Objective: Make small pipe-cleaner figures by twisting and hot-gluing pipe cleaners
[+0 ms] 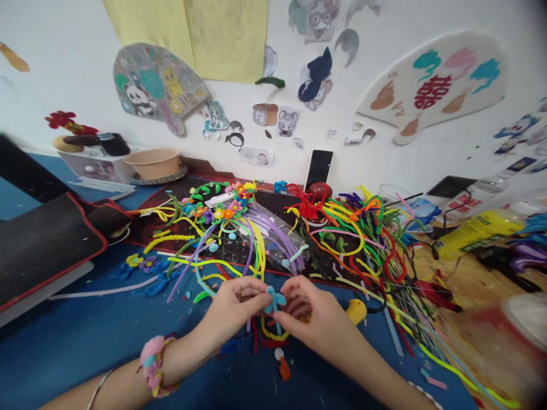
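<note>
Between my two hands is a light blue pipe cleaner (276, 298) bent into small loops, with a straight end hanging down. My left hand (239, 302) pinches its left side between thumb and fingers. On the other side, my right hand (310, 313) has thumb and fingertips closed at the right edge and lower end of the piece. Beneath the hands, a yellow pipe cleaner loop (274, 337) and red pieces lie on the blue table (205, 376). A small orange piece (284, 369) rests nearer to me.
Beyond my hands lie colourful pipe cleaner flowers (220, 213) and purple stems (273, 230). Tangled pipe cleaners (363, 228) spread to the right, near a yellow-handled tool (356, 311). A phone (319, 169) leans on the wall. At left are a beige bowl (152, 163) and a black case (47, 250).
</note>
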A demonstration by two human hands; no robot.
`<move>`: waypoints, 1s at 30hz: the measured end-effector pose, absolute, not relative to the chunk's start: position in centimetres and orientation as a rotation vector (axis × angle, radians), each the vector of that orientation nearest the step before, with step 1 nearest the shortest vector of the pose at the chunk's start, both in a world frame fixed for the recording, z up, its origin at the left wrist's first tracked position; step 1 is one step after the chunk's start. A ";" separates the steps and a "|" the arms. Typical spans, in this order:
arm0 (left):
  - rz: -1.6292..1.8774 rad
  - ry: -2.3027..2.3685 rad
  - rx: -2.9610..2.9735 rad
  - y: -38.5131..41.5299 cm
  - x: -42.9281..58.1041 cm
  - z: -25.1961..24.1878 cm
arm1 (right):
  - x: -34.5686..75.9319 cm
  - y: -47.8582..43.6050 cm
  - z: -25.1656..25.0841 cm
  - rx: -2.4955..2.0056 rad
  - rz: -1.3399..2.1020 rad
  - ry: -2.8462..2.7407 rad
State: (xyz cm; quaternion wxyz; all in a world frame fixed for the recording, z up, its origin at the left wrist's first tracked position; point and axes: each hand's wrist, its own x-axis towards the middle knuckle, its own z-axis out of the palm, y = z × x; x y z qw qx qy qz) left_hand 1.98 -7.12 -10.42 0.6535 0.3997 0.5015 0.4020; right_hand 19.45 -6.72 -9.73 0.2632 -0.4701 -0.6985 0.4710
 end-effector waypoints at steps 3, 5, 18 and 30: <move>0.943 1.106 0.920 -7.2 2.0 -10.7 | 19.0 -7.0 -10.2 -1.256 1.370 -1.852; 0.968 1.089 0.929 -7.1 2.0 -10.9 | 18.9 -7.2 -10.3 -1.243 1.399 -1.841; 0.976 1.148 1.199 -7.2 1.8 -11.4 | 20.2 -6.8 -8.4 -1.158 1.289 -1.892; 1.017 1.178 1.126 -6.8 1.2 -11.0 | 24.9 -5.9 -6.6 -1.150 0.835 -2.651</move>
